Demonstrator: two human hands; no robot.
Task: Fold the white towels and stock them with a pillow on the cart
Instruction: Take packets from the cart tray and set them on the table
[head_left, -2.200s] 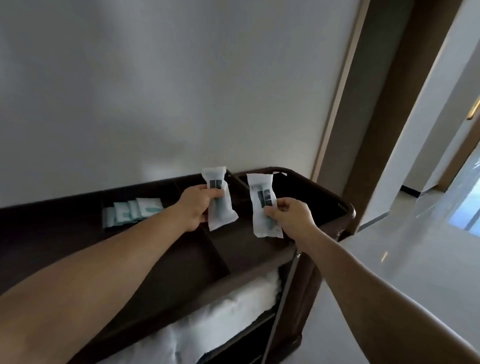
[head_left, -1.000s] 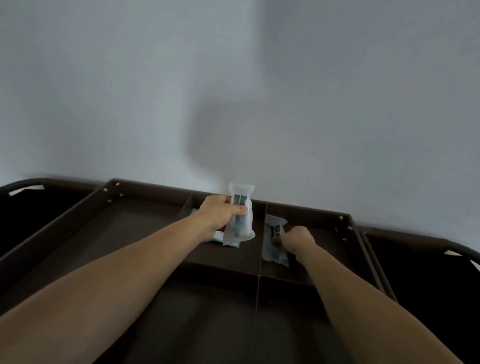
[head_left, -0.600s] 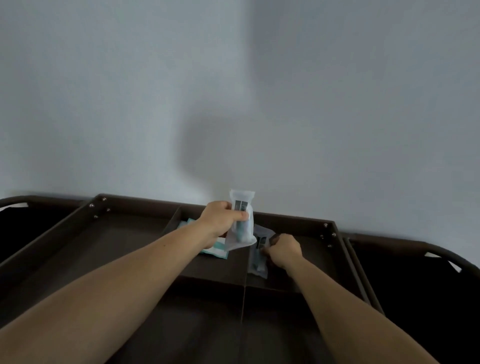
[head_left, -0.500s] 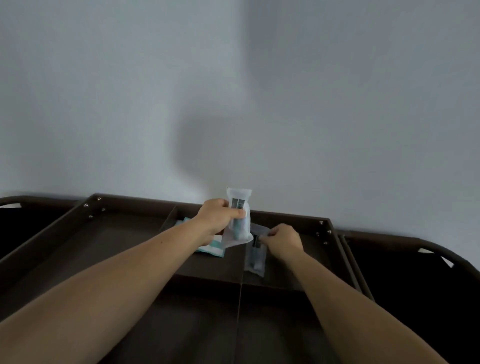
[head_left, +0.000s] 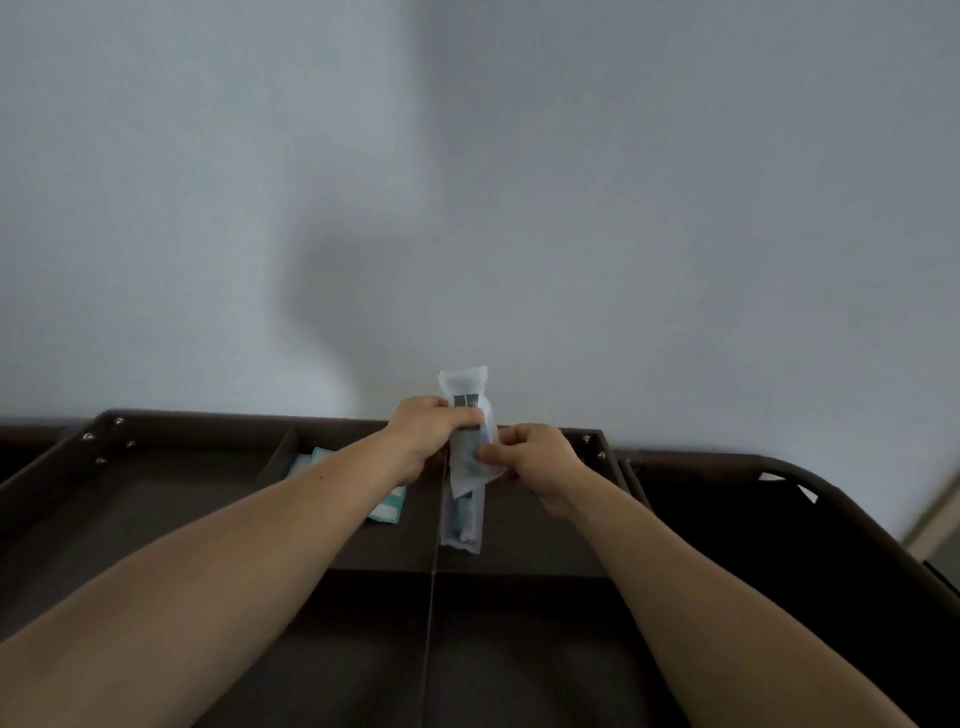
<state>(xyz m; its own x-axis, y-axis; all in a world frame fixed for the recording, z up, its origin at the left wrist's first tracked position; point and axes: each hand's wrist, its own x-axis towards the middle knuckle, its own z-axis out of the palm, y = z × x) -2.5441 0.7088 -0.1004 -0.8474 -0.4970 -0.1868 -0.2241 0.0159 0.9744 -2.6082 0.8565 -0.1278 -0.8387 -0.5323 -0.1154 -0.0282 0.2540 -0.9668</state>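
The dark brown cart (head_left: 171, 418) fills the lower half of the view, its top tray split into compartments. My left hand (head_left: 428, 434) grips a clear plastic amenity packet (head_left: 467, 415) held upright above the back divider. My right hand (head_left: 530, 460) pinches the same packet's lower part from the right. A second clear packet (head_left: 464, 525) lies flat in the back right compartment, just below both hands. No towels or pillow are in view.
Teal and white sachets (head_left: 387, 506) lie in the back middle compartment, partly hidden by my left forearm. A plain grey wall (head_left: 467, 182) stands right behind the cart. A dark bag frame (head_left: 779, 467) hangs off the cart's right end.
My right hand let go of its packet, which now lies in the back right compartment, then rose to pinch the packet in my left hand. The view shifted slightly left.
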